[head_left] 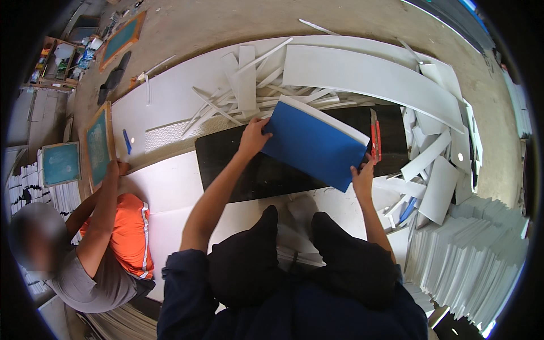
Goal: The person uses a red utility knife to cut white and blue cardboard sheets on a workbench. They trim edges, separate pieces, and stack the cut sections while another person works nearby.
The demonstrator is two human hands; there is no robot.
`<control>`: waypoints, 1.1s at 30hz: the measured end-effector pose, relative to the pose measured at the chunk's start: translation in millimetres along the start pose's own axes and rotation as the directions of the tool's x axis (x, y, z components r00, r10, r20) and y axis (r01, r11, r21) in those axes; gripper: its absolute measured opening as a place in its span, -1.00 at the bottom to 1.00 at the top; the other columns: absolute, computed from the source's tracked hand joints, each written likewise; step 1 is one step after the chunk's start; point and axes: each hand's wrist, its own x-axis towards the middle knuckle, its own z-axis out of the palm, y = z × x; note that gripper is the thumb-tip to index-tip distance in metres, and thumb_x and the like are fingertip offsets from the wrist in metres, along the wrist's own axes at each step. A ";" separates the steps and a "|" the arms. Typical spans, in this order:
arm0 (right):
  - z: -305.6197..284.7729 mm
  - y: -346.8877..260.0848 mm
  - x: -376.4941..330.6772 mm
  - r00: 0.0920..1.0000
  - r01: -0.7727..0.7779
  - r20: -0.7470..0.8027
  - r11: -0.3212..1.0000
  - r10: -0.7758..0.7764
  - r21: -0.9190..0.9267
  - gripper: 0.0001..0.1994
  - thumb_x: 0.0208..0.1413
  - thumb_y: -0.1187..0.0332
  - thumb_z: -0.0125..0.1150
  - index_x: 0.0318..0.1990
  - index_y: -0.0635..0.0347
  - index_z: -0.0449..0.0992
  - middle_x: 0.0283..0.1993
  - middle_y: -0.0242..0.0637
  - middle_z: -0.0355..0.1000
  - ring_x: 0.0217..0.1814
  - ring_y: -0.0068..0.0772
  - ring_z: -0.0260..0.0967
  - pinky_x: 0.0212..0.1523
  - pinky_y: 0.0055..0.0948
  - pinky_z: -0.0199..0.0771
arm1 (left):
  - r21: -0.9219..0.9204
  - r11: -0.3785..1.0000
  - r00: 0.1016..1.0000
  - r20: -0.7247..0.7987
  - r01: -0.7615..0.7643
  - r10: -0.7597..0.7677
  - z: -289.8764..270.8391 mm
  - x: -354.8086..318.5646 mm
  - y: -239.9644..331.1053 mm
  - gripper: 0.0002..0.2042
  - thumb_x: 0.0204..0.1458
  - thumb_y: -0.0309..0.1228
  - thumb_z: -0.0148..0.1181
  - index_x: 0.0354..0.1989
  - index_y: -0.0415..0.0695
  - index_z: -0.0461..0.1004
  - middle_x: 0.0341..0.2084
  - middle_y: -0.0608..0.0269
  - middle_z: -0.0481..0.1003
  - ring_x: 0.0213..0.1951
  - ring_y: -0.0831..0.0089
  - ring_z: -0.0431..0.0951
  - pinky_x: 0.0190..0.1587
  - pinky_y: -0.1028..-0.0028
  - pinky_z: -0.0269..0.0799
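A flat blue rectangular board [314,144] with a white strip along its far edge is held tilted over a dark glossy slab [232,167]. My left hand [255,136] grips its left end, thumb on the blue face and fingers partly hidden behind. At the opposite end, my right hand [362,172] pinches the near right corner. A red utility knife [376,139] with its blade out lies on the slab, just beyond my right hand.
White offcut strips [272,79] heap up beyond the slab, and more pieces [433,164] lie at right. Stacked white sheets [470,260] stand at the near right. At left a seated co-worker [107,249] holds a wood-framed teal screen [98,144]. A blue cutter [127,141] lies nearby.
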 end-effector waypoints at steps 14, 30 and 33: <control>20.1 -90.3 102.1 0.638 0.714 0.454 0.698 -0.622 -0.046 -0.47 -0.14 0.50 0.17 0.07 0.23 0.16 0.07 -0.12 0.19 0.14 -0.06 0.07 0.14 -0.24 0.08 | -0.836 -0.146 0.485 0.438 0.529 -0.757 16.8 -79.3 64.0 -0.28 -0.07 -0.45 0.16 0.15 -0.11 -0.24 0.00 -0.01 0.10 -0.04 0.15 0.32 -0.09 0.26 0.44; 45.6 -46.5 44.8 0.971 0.227 0.099 0.968 -0.217 -0.103 -0.30 -0.25 0.48 0.28 0.12 0.09 0.06 0.01 0.06 -0.02 0.09 0.11 -0.04 0.10 -0.08 0.01 | -0.217 0.925 0.943 -0.046 0.313 -0.330 42.0 29.1 50.2 -0.64 0.00 -0.49 -0.01 0.03 -0.17 0.28 -0.14 0.09 0.29 -0.06 0.13 0.28 -0.01 0.32 0.22; 51.7 -53.9 42.7 0.982 0.185 0.032 0.982 -0.183 -0.036 -0.29 -0.26 0.50 0.28 0.12 0.08 0.05 0.02 0.03 -0.02 0.08 0.09 -0.04 0.11 -0.10 -0.01 | -0.211 0.941 0.936 -0.179 0.263 -0.302 59.5 18.4 48.2 -0.64 0.03 -0.47 -0.05 0.06 -0.12 0.27 -0.11 0.10 0.29 -0.02 0.15 0.25 0.03 0.32 0.18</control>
